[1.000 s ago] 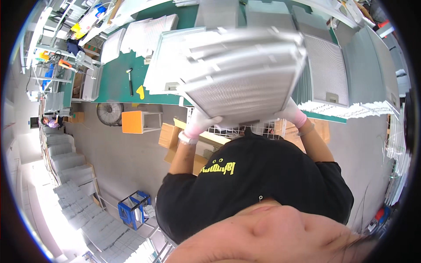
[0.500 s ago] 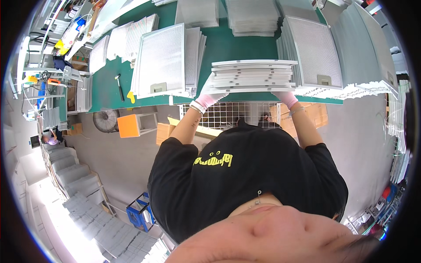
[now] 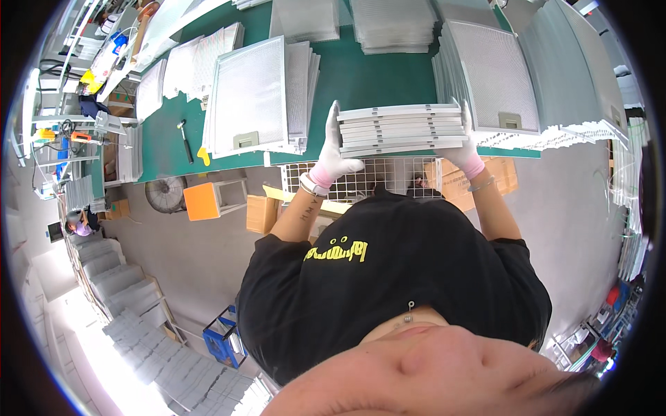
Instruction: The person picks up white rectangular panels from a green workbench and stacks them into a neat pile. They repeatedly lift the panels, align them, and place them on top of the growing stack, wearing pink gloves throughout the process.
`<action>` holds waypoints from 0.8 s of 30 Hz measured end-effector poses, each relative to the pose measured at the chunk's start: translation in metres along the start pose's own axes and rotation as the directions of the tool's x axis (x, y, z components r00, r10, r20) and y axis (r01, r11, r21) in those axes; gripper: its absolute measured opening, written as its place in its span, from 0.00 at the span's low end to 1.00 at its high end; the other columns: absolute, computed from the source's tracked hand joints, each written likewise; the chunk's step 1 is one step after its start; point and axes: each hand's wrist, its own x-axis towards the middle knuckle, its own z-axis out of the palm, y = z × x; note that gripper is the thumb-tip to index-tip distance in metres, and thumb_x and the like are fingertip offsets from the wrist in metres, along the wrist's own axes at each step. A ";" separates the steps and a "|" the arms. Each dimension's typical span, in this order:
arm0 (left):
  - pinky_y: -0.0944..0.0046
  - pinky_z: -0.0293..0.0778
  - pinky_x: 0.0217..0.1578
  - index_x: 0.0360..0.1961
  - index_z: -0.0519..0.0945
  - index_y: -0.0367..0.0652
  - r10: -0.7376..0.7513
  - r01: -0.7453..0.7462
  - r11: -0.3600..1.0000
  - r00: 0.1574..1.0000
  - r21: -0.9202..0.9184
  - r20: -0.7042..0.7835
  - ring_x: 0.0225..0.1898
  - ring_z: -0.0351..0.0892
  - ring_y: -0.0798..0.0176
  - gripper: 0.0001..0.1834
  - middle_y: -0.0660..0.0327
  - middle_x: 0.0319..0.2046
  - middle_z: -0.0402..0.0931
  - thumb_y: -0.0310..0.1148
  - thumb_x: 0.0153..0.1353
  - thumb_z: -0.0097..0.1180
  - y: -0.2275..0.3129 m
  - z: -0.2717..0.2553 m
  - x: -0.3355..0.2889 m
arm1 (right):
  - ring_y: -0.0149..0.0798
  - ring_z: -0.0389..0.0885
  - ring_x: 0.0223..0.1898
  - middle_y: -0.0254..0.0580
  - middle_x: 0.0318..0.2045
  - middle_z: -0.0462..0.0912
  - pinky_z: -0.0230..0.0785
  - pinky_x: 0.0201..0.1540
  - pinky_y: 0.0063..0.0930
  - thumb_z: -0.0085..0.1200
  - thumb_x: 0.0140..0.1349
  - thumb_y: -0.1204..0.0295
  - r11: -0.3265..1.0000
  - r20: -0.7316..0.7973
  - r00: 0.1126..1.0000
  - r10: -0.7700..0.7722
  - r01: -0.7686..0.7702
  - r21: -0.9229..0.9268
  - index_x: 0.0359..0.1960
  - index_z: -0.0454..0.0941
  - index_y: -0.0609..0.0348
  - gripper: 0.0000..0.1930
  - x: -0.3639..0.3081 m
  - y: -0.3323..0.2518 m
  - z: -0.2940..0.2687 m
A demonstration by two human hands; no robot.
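Note:
Between my hands is a stack of slim white-edged panels (image 3: 402, 130), seen edge-on at the front of the green table; whether it rests there cannot be told. My left hand (image 3: 336, 149), in a white glove with a pink cuff, lies along the stack's left end, fingers straight up and thumb toward the front. On the opposite end, my right hand (image 3: 466, 142), gloved alike, presses with its fingers up; its thumb is partly hidden. Left of the stack lies a pile of framed mesh panels (image 3: 250, 93) with a small latch plate. A similar mesh-panel pile (image 3: 494, 76) lies to the right.
More panel stacks (image 3: 394, 24) line the back of the green table (image 3: 350, 69). A hammer (image 3: 185, 142) and a yellow tool (image 3: 203, 156) lie at left. Below the front edge are a wire basket (image 3: 354, 182), cardboard boxes (image 3: 496, 182) and an orange-topped stool (image 3: 201, 201).
My hands have shifted from the lower corners of the stack up along its two ends. The panels' edges line up more evenly now, and the stack sits slightly lower in view.

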 end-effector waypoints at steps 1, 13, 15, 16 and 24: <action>0.52 0.48 0.74 0.78 0.28 0.44 -0.015 0.014 1.000 1.000 -0.014 -0.018 0.78 0.44 0.52 0.79 0.50 0.79 0.33 0.60 0.43 0.78 0.004 0.001 0.002 | 0.56 0.61 0.72 0.63 0.69 0.61 0.58 0.73 0.44 0.75 0.44 0.68 0.997 0.009 1.000 -0.016 0.017 -0.070 0.75 0.36 0.70 0.65 0.001 0.001 0.002; 0.48 0.52 0.72 0.50 0.79 0.45 0.078 -0.002 0.872 0.988 0.489 -0.137 0.75 0.53 0.42 0.20 0.44 0.74 0.51 0.32 0.55 0.65 0.035 0.005 0.003 | 0.41 0.64 0.69 0.49 0.69 0.62 0.57 0.72 0.39 0.73 0.49 0.60 0.266 0.141 0.859 0.491 -0.302 0.915 0.78 0.42 0.62 0.60 -0.016 -0.031 -0.004; 0.48 0.53 0.72 0.48 0.78 0.44 0.014 0.067 0.893 0.985 0.446 -0.175 0.75 0.54 0.42 0.18 0.44 0.74 0.52 0.30 0.55 0.64 0.037 0.007 0.005 | 0.42 0.62 0.70 0.49 0.69 0.63 0.56 0.72 0.39 0.71 0.51 0.57 0.286 0.130 0.849 0.513 -0.311 0.906 0.77 0.43 0.62 0.58 -0.016 -0.033 -0.005; 0.48 0.53 0.72 0.47 0.78 0.44 -0.008 0.088 0.899 0.983 0.430 -0.185 0.74 0.55 0.42 0.17 0.44 0.74 0.52 0.29 0.54 0.63 0.037 0.009 0.006 | 0.42 0.62 0.70 0.49 0.69 0.63 0.55 0.72 0.39 0.71 0.51 0.58 0.299 0.128 0.851 0.509 -0.314 0.901 0.77 0.44 0.62 0.58 -0.015 -0.034 -0.006; 0.50 0.53 0.72 0.46 0.78 0.41 -0.029 0.117 0.922 0.972 0.369 -0.234 0.73 0.57 0.44 0.16 0.45 0.72 0.57 0.29 0.55 0.64 0.036 0.002 0.013 | 0.44 0.57 0.73 0.50 0.71 0.60 0.50 0.75 0.39 0.61 0.56 0.73 0.336 0.088 0.748 0.658 -0.397 0.854 0.76 0.50 0.62 0.46 -0.012 -0.052 -0.015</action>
